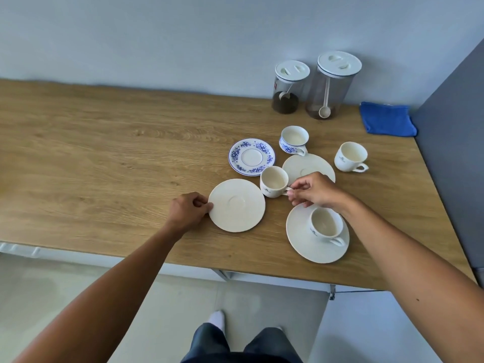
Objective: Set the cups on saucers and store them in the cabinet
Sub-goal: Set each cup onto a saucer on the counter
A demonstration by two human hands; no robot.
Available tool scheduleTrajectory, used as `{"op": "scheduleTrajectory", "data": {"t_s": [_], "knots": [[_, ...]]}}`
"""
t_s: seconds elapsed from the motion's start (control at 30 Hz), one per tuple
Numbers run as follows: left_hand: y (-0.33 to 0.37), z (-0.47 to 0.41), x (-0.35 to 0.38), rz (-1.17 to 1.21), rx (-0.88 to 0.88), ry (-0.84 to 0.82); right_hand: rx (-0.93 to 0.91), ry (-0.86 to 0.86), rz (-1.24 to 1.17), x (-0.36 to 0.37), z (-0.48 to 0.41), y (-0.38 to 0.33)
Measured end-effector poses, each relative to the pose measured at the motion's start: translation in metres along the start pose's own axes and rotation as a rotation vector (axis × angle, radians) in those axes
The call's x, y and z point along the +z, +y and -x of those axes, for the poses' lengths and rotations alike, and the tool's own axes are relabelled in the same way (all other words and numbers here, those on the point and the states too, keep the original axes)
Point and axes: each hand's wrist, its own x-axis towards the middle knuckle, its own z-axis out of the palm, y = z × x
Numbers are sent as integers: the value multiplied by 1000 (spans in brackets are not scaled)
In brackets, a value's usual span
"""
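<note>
My left hand [189,208] pinches the left rim of a bare cream saucer [237,205] lying flat on the wooden table [104,158]. My right hand [313,189] grips the handle of a cream cup [273,181] standing on the table just right of that saucer. Nearer me, another cream cup [326,224] sits on its cream saucer [301,239]. A third cream saucer [309,165] lies partly behind my right hand. A blue-flowered saucer [252,156] and a blue-flowered cup [293,139] stand apart farther back. One more cream cup [350,156] stands at the right.
Two clear lidded jars, one [288,86] with dark grounds and a taller one [331,83] with a scoop, stand against the back wall. A folded blue cloth [387,117] lies at the back right beside a grey panel [450,158]. The table's front edge is close to me.
</note>
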Motion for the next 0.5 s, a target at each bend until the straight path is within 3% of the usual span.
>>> {"op": "scheduleTrajectory", "data": {"t_s": [0.23,0.5], "knots": [[-3,-2,0,82,-40,-14,-48,23,-198,10,2,-21],[-5,-2,0,121,-58,-37,-145,-95,-85,63,2,-33]]}}
